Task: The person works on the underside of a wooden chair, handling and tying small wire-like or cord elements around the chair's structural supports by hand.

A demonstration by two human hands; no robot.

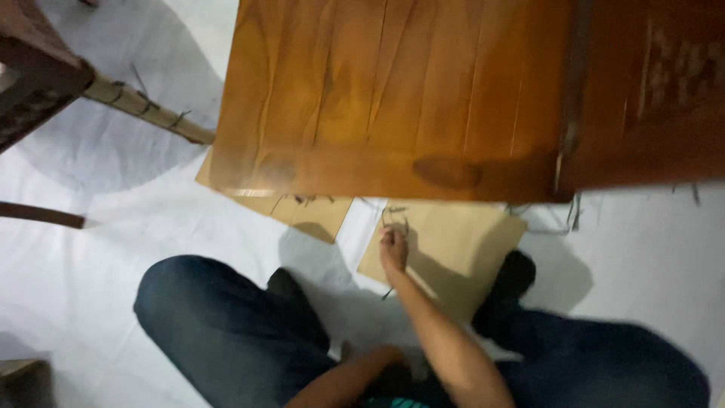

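Gleaming orange-brown wooden panel (393,98), grooved

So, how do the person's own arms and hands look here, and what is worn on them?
Both forearms are bare: no sleeves show, and no gloves, watch or rings can be seen. The right hand is bare too. The left hand lies low in shadow and blurred, so detail there is unclear. A strip of teal cloth shows at the bottom edge. Dark blue jeans cover the legs.

Right hand (393,248) stretched forward on a straight arm, fingers curled in a loose fist, knuckles up. Left hand (389,357) tucked low between the bent knees, forearm angled inward, its fingers hard to make out.
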